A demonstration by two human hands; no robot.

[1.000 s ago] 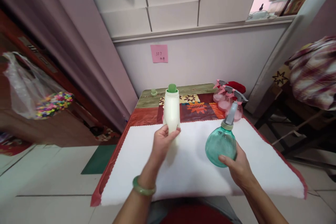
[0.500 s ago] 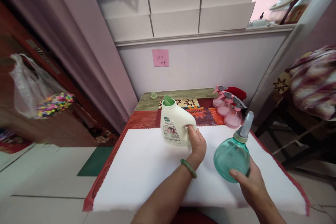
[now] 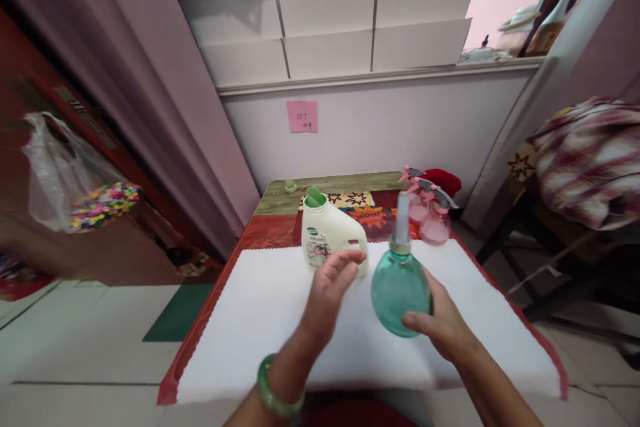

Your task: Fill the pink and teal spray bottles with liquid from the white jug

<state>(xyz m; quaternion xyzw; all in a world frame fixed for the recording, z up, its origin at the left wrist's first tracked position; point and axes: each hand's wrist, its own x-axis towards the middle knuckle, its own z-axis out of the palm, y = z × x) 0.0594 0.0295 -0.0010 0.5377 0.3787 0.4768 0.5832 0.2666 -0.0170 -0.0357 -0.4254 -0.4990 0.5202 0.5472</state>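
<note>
My right hand (image 3: 445,323) grips a round teal see-through bottle (image 3: 397,290) from its right side, thumb across the front. The bottle is upright above the white cloth, with a pale collar and a tall greyish tube-like piece (image 3: 401,220) standing in its neck. My left hand (image 3: 327,293) is open and holds nothing; its fingers reach toward the bottle and overlap the lower part of a cream detergent jug (image 3: 313,230) in view. The jug stands on the table, its green pouring spout (image 3: 316,198) uncovered. A green bangle (image 3: 275,397) circles my left wrist.
Several pink spray bottles (image 3: 434,228) stand at the table's back right, beside a red item (image 3: 443,180). A small green cap (image 3: 291,185) lies at the back left. White cloth (image 3: 250,320) covers the front of the table. Plaid fabric (image 3: 590,167) is at the right.
My left hand has let go of the jug's handle and drawn back toward me. My right hand has moved left with the teal bottle, which is now more upright.
</note>
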